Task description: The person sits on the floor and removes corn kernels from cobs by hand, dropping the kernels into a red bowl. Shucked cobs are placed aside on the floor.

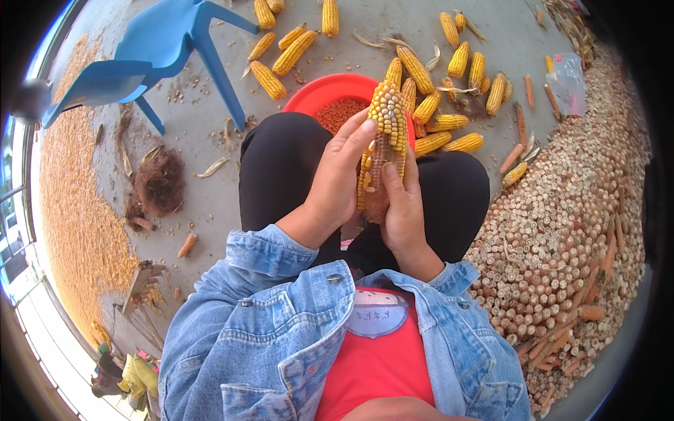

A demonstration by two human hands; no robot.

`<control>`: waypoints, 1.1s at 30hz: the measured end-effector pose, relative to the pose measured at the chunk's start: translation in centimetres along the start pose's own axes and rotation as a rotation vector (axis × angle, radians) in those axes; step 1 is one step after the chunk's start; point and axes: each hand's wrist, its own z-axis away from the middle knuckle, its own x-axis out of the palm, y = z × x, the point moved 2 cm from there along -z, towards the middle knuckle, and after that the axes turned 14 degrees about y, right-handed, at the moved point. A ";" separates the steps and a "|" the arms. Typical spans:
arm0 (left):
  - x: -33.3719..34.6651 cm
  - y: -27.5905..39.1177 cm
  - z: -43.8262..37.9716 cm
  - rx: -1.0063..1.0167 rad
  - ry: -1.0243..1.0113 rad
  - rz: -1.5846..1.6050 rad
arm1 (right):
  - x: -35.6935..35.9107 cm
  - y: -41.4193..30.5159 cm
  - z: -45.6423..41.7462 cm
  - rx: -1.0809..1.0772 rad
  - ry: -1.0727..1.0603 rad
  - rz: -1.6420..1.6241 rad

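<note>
A partly shelled corn ear (388, 116) is held upright between both of my hands, above my lap. Yellow kernels cover its tip and edges, while bare brown cob shows along the middle and at the lower end. My left hand (337, 168) wraps its left side, with the thumb near the upper kernels. On the right side, my right hand (404, 210) grips the lower part, its thumb pressed against the bare strip. Beyond my knees, a red plastic basin (305, 94) holds loose orange kernels (339, 114); my hands and the ear hide part of it.
Several whole corn ears (416, 68) lie beyond and beside the basin. A blue plastic chair (158, 42) stands at upper left, near spread kernels (79, 210) and a clump of corn silk (159, 181). Stripped cobs (558, 252) form a large pile at right, beside a clear plastic bag (567, 84).
</note>
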 end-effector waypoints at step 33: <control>0.2 -0.1 0.1 -0.008 0.057 -0.037 | 0.1 -0.2 0.1 -0.008 -0.026 0.015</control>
